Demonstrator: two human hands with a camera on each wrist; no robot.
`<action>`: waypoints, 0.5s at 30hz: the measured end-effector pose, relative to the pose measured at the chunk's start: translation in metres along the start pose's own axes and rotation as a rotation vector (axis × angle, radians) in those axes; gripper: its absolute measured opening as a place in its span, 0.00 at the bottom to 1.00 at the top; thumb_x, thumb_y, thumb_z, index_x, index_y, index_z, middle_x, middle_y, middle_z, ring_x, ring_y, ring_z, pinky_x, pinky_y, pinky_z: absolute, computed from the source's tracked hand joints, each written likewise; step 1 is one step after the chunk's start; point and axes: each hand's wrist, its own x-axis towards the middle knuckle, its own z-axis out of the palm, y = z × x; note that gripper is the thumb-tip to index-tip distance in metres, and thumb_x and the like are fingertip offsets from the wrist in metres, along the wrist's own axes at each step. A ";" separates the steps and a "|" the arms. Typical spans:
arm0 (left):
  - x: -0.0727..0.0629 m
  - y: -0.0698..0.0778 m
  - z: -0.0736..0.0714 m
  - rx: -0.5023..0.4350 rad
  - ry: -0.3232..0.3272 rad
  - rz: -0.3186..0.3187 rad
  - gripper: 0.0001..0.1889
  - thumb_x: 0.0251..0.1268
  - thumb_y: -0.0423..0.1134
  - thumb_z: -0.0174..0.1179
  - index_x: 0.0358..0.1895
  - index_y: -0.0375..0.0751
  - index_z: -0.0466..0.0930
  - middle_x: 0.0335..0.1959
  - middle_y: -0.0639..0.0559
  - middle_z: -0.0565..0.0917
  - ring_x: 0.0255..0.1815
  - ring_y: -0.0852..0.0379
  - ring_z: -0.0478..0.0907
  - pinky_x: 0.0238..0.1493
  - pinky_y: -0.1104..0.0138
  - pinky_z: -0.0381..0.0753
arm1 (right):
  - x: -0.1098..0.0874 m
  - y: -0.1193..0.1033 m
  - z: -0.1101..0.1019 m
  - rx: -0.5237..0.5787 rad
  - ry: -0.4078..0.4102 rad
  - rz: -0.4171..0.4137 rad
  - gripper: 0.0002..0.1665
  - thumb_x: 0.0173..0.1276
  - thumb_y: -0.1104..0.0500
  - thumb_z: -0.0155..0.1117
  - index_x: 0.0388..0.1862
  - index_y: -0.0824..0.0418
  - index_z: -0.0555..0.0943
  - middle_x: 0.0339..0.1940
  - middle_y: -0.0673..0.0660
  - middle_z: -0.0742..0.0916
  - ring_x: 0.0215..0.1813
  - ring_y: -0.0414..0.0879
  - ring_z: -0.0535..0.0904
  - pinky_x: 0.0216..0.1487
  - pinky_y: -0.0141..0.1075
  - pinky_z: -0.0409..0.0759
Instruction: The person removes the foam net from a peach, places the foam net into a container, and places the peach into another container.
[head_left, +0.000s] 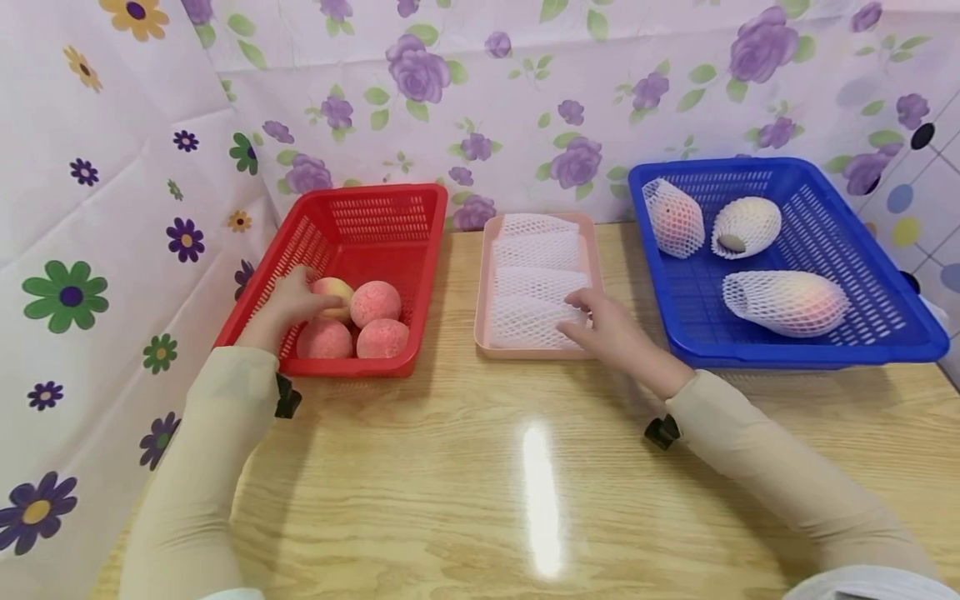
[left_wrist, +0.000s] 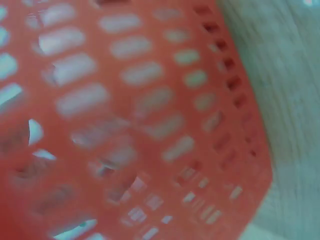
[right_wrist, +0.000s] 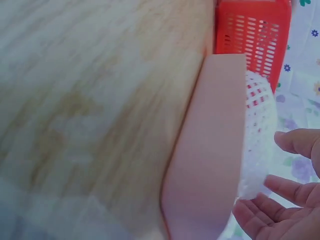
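Note:
In the head view my left hand (head_left: pixel 291 302) reaches into the red basket (head_left: pixel 378 218). Its thumb and fingers are around the left side of a yellowish-pink peach (head_left: pixel 335 290). Other pink peaches (head_left: pixel 376 304) lie right beside it. Only the slotted basket wall (left_wrist: pixel 120 95) fills most of the left wrist view. Over the right edge of a pink tray (head_left: pixel 486 321), my right hand (head_left: pixel 609 332) has its thumb and fingers apart. Its fingertips are right at the white foam net sleeves (head_left: pixel 536 283) laid in the tray. The right wrist view shows these fingers (right_wrist: pixel 285 189) beside the netting, nothing gripped.
A blue basket (head_left: pixel 697 337) stands at the right, with several fruits in foam nets, among them a long pinkish one (head_left: pixel 787 302). All stand on a wooden table (head_left: pixel 420 483). Flowered cloth (head_left: pixel 517 100) hangs behind and at the left.

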 end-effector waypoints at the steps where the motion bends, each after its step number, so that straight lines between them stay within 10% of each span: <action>1: -0.001 0.003 0.000 -0.003 0.018 0.006 0.48 0.53 0.53 0.67 0.69 0.35 0.49 0.61 0.36 0.65 0.57 0.40 0.65 0.58 0.40 0.72 | -0.001 -0.001 -0.002 0.001 0.003 -0.004 0.26 0.64 0.57 0.63 0.56 0.72 0.73 0.53 0.70 0.81 0.50 0.61 0.77 0.52 0.53 0.76; 15: -0.021 0.063 0.020 -0.179 0.275 0.134 0.40 0.58 0.53 0.64 0.68 0.41 0.56 0.65 0.40 0.66 0.63 0.43 0.64 0.63 0.49 0.72 | -0.013 -0.028 -0.040 -0.124 0.054 -0.120 0.25 0.63 0.56 0.65 0.54 0.70 0.75 0.51 0.69 0.81 0.44 0.60 0.77 0.47 0.52 0.76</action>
